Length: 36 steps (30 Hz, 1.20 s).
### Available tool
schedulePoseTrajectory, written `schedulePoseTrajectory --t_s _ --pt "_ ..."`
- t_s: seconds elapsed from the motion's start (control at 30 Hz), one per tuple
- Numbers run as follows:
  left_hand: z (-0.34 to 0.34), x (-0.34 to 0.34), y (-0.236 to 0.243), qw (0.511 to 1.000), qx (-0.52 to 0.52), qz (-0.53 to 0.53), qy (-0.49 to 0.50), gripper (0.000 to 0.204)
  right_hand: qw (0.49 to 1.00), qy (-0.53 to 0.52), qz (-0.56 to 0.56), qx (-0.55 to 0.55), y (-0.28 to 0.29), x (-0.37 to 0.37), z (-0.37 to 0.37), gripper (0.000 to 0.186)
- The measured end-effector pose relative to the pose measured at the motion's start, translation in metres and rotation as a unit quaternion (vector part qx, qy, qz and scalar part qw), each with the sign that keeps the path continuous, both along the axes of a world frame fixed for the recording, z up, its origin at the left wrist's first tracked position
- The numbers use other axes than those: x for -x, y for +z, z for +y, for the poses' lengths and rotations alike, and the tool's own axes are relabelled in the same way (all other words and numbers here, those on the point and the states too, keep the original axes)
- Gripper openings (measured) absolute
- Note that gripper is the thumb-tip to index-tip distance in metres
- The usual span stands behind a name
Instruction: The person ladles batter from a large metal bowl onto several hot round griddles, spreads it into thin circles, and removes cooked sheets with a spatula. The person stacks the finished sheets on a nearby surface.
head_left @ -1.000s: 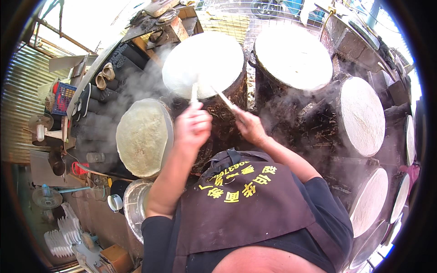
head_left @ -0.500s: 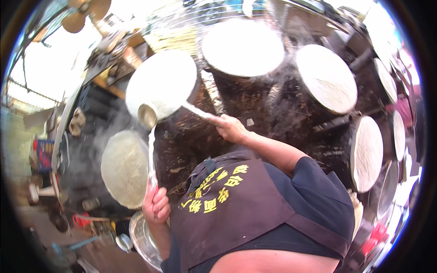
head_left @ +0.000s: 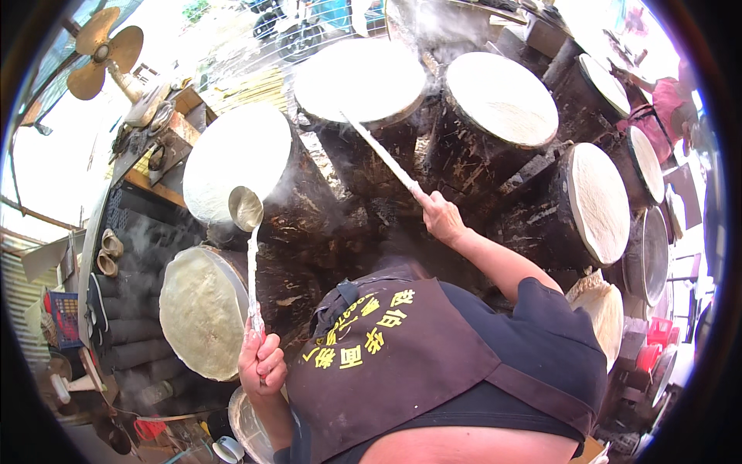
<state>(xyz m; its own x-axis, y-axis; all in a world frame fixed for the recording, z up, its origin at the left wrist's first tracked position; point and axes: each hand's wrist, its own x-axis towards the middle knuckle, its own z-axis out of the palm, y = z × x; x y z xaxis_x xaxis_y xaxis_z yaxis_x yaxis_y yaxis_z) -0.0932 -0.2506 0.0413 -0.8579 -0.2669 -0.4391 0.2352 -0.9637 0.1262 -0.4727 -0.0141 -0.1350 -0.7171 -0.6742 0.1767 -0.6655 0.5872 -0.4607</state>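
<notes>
My left hand (head_left: 261, 362) is closed round the handle of a ladle (head_left: 246, 209). The metal bowl of the ladle is over the lower right edge of a white round vat top (head_left: 236, 158). In my right hand (head_left: 443, 219) is a long whitish stick (head_left: 382, 158), gripped at its near end. Its far tip lies at the near edge of the far middle vat top (head_left: 359, 81); whether it touches is unclear. Nearer on the left is a vat with a yellowish, wet-looking round top (head_left: 202, 313).
More dark vats with pale tops curve round to the right, including a far one (head_left: 502, 100) and a nearer one (head_left: 599, 205). Steam drifts among them. A fan (head_left: 100, 52) stands far left. A person in pink (head_left: 661, 112) is far right. A basin (head_left: 251, 425) sits near my left forearm.
My right hand has moved right, carrying the stick's tip from the left white vat top to the far middle one. The ladle stays near the left top's edge. The whole view has shifted.
</notes>
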Motion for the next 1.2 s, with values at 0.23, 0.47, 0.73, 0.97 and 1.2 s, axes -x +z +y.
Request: schedulePoseTrajectory --t_s 0.23,0.47,0.73,0.97,1.2 --pt "0.002 0.007 0.005 1.0 0.003 -0.007 -0.022 0.037 0.983 -0.029 -0.044 0.175 0.022 0.019 0.005 0.057" --pt "0.016 0.032 0.018 1.0 -0.002 0.004 -0.008 0.035 0.995 -0.097 0.012 -0.016 0.036 0.133 -0.035 0.052" --pt "0.031 0.061 0.024 1.0 -0.009 -0.003 0.024 0.035 0.997 -0.028 0.006 -0.066 0.059 0.115 0.009 0.052" --pt "0.033 0.086 0.024 0.999 -0.005 0.002 0.037 0.036 0.997 -0.06 0.035 -0.032 0.057 0.152 0.006 0.051" --pt "0.04 0.097 0.027 0.999 0.026 0.003 0.047 0.039 0.996 -0.006 0.017 -0.082 0.079 0.127 0.033 0.052"
